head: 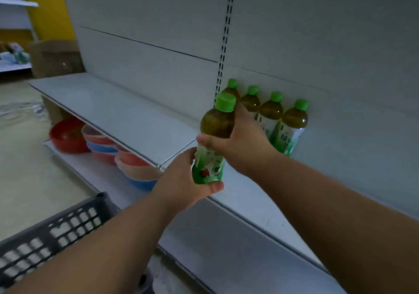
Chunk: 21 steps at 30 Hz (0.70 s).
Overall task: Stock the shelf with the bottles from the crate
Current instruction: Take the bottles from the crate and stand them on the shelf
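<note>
A green-capped bottle of amber drink with a green and white label is held upright above the front of the white shelf. My left hand grips its base from below and the left. My right hand wraps around its middle from the right. Behind them, a row of several matching bottles stands against the shelf's back panel. The dark plastic crate shows at the lower left; its inside is out of view.
Stacked red, pink and blue plastic bowls sit on the lower shelf beneath. A cardboard box stands at the shelf's far left end. A slotted upright runs up the back panel. Bare shelf surface stretches left of the bottle row.
</note>
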### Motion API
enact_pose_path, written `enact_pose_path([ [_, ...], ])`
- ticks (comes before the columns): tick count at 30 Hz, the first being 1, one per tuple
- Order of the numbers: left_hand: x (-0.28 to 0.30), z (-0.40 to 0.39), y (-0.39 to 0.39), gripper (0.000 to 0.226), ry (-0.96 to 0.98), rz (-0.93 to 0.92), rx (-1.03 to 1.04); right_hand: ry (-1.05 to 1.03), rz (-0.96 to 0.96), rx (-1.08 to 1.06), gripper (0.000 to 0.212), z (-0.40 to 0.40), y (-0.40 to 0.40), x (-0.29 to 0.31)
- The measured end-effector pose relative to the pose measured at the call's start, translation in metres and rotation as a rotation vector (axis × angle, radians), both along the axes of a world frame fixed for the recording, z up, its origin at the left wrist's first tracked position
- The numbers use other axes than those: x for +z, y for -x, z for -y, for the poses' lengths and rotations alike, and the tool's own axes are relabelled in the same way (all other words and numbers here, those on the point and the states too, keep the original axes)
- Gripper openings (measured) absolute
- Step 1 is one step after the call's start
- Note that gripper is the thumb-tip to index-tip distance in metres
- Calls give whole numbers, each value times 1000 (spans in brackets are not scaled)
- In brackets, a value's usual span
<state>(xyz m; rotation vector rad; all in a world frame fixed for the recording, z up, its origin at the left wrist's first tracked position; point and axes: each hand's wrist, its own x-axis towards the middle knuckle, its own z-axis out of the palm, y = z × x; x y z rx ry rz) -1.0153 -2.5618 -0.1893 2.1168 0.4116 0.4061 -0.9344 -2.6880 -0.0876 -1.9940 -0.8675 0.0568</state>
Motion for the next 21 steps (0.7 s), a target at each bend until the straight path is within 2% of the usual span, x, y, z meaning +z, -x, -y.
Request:
enact_pose_path([
  [3,-17,-26,-49,87,-139,-79,-31,8,18,-41,70,-26,-44,-18],
  [7,-39,-49,-97,91,-205,-150,-69,4,1,-110,71,-52,-93,-37],
  [9,-51,-53,-113,94,-320,-158,-51,8,-4,-155,70,-60,-110,-44],
  [12,-66,-51,-127,128,-528,-275,9,-45,-5,-231,67,-65,-124,-54],
  [14,-73,-52,-131,138,-570,-319,17,-27,-3,-247,72,-64,-122,-64],
  [18,-77,-51,-131,135,-633,-359,7,170,-4,-293,60,-57,-114,-96],
  [21,-79,-50,-132,131,-669,-366,12,172,-5,-339,54,-58,-119,-104],
])
